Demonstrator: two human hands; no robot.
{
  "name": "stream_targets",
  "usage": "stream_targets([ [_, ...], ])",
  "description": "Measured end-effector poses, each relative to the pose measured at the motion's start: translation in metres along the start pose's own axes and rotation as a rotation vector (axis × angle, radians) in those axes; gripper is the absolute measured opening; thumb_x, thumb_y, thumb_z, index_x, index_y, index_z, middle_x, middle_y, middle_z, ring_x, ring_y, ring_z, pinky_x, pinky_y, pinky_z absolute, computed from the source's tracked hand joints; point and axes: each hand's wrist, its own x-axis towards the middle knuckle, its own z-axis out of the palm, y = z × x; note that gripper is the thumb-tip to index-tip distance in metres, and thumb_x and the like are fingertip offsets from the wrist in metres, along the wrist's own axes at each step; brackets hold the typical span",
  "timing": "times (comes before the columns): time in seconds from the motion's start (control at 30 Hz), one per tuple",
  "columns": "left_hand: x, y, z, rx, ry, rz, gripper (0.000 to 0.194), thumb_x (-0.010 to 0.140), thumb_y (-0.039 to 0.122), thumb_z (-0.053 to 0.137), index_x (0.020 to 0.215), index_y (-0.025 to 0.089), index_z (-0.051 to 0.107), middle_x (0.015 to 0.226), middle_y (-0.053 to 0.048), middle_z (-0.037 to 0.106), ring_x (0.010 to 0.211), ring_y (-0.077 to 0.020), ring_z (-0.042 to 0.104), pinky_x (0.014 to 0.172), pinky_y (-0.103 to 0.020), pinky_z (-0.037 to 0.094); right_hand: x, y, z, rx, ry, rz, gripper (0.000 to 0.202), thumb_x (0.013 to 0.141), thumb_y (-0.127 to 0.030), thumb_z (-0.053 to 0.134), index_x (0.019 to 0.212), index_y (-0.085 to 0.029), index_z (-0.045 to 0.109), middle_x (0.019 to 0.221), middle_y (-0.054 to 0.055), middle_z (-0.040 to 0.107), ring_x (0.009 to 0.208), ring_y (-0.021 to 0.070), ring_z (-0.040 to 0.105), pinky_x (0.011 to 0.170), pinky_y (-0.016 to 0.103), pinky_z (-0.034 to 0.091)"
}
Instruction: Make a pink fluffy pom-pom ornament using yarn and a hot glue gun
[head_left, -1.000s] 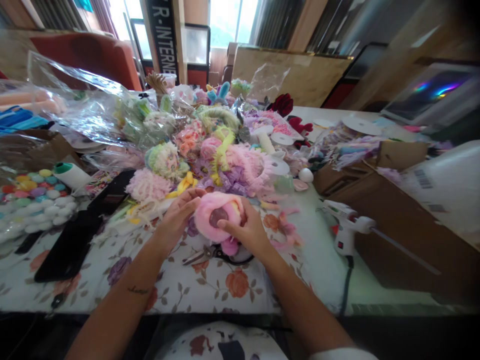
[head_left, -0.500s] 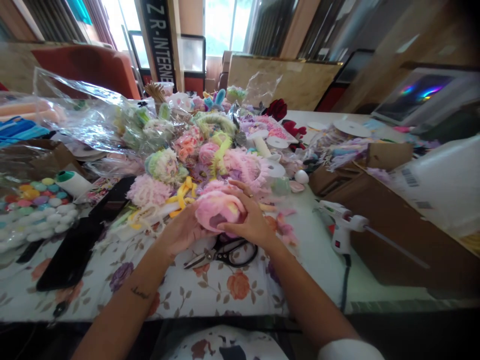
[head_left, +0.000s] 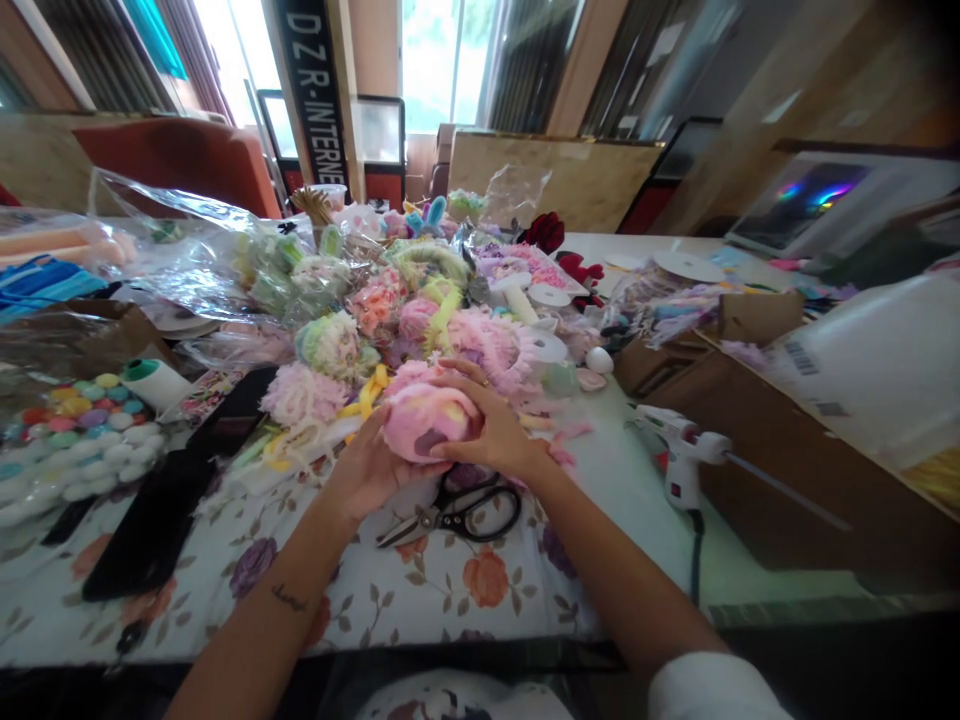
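Observation:
A round, soft pink ball with yellowish patches and a greyish-purple spot (head_left: 420, 415) is held between both hands above the table. My left hand (head_left: 367, 465) cups it from the left and below, fingers partly hidden behind it. Curled over its right side, my right hand (head_left: 491, 425) grips it with the thumb low and the fingers on top. Black-handled scissors (head_left: 461, 515) lie just below the hands on the flowered cloth (head_left: 360, 600). Behind the ball sit fluffy pink trim (head_left: 495, 345) and yellow fuzzy strips (head_left: 367, 390).
At right, a white glue gun (head_left: 679, 455) with a long stick stands near a cardboard box (head_left: 780, 480). A black phone (head_left: 142, 525), a thread cone (head_left: 154, 385) and a bag of pompoms (head_left: 97, 440) lie left. Piled yarn flowers (head_left: 337, 345) and clear plastic wrap (head_left: 187, 240) fill the back.
The view has tilted up slightly, so the table things sit lower. Both hands still hold the pink ball, which is turned a little, its greyish spot showing smaller.

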Motion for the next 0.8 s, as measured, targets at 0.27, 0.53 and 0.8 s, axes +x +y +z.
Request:
stream_targets([
  [0.27,0.001,-0.001,-0.003,-0.001,0.038,0.082,0.063,0.089,0.042,0.070,0.141,0.012,0.049,0.115,-0.018,0.075,0.103,-0.0348,0.074,0.074,-0.042,0.065,-0.005,-0.003,0.007,-0.055,-0.117,0.038,0.082,0.069,-0.050,0.091,0.141,-0.027,0.062,0.164,0.014,0.038,0.153,0.0363,0.033,0.124,0.052,0.030],
  [0.53,0.005,-0.008,-0.006,0.099,0.050,0.321,0.072,0.080,0.022,0.076,0.147,0.015,0.049,0.122,-0.015,0.075,0.119,-0.0335,0.069,0.101,-0.046,0.058,-0.018,-0.006,0.006,-0.213,-0.002,0.034,0.052,0.088,-0.014,0.062,0.139,-0.027,0.065,0.147,0.013,0.058,0.135,0.0280,0.059,0.108,0.046,0.052],
  [0.8,0.007,-0.009,-0.004,0.071,0.148,0.441,0.070,0.080,0.014,0.076,0.145,0.017,0.052,0.117,-0.011,0.077,0.113,-0.0278,0.072,0.099,-0.037,0.059,-0.020,-0.025,0.008,-0.519,0.356,0.075,0.032,0.086,-0.016,0.056,0.111,-0.023,0.074,0.090,0.007,0.078,0.079,0.0250,0.071,0.075,0.039,0.058],
])
